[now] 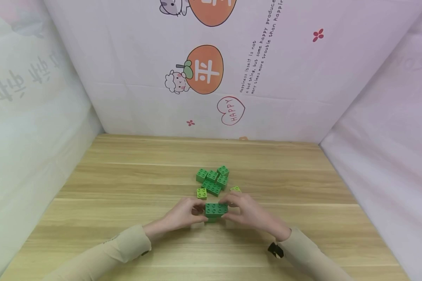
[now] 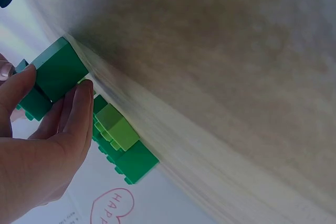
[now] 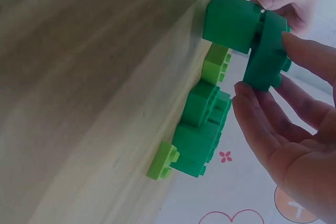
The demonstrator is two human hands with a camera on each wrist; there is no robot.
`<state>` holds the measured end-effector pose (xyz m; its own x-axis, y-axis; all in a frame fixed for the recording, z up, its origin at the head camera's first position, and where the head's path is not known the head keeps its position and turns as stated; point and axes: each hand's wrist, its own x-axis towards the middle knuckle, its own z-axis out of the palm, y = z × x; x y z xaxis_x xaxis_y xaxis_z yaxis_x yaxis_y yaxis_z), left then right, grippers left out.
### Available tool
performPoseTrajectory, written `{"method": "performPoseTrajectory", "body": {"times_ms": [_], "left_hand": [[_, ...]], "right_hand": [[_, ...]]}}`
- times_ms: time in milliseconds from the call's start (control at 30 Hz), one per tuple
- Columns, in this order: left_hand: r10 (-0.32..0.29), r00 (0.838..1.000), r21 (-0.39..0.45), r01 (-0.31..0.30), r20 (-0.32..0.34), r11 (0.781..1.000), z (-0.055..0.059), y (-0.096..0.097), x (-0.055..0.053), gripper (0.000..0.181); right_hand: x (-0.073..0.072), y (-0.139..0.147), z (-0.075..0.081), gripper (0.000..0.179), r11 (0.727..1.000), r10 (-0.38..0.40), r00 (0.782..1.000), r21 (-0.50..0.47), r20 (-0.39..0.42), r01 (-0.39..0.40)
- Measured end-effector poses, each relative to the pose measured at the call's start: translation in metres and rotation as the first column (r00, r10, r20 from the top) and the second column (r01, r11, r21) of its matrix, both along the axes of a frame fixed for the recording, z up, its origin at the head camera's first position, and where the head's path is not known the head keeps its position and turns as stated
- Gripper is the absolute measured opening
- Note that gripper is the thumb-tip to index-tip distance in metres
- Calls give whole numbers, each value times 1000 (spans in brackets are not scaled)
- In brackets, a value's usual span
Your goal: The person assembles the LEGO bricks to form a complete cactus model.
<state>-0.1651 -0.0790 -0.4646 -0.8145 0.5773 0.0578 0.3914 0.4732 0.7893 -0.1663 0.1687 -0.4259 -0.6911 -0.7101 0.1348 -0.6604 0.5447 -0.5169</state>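
Near the table's front, an eight-stud green brick (image 1: 213, 209) sits over a taller, narrower green brick (image 1: 211, 220). A narrow gap shows between them in the right wrist view, where the upper brick (image 3: 266, 52) is slightly tilted and overhangs to one side. My right hand (image 1: 247, 212) pinches the overhanging end of this upper brick between thumb and fingers. On the other side, my left hand (image 1: 184, 212) holds the lower brick (image 2: 60, 69), with the thumb close to the seam and the fingers opposite.
Just beyond the hands lies a cluster of loose green bricks (image 1: 211, 187). One lime brick (image 1: 201, 193) stands left of it; another lime brick (image 1: 235, 189) is partly hidden behind my right hand. Printed white cloth (image 1: 285, 97) hangs at the back and sides of the wooden table (image 1: 144, 179).
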Motion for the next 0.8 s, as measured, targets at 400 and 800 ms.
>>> {"method": "performPoseTrajectory", "body": {"times_ms": [400,800], "left_hand": [[11,1000,-11,-11,9,1000,-1,0,1,32],[7,1000,-18,-7,13,1000,1,1,-1,33]], "right_hand": [[1,-3,-3,34,999,3,998,-34,61,-1],[-1,-4,-3,35,997,35,999,-70,36,-33]]}}
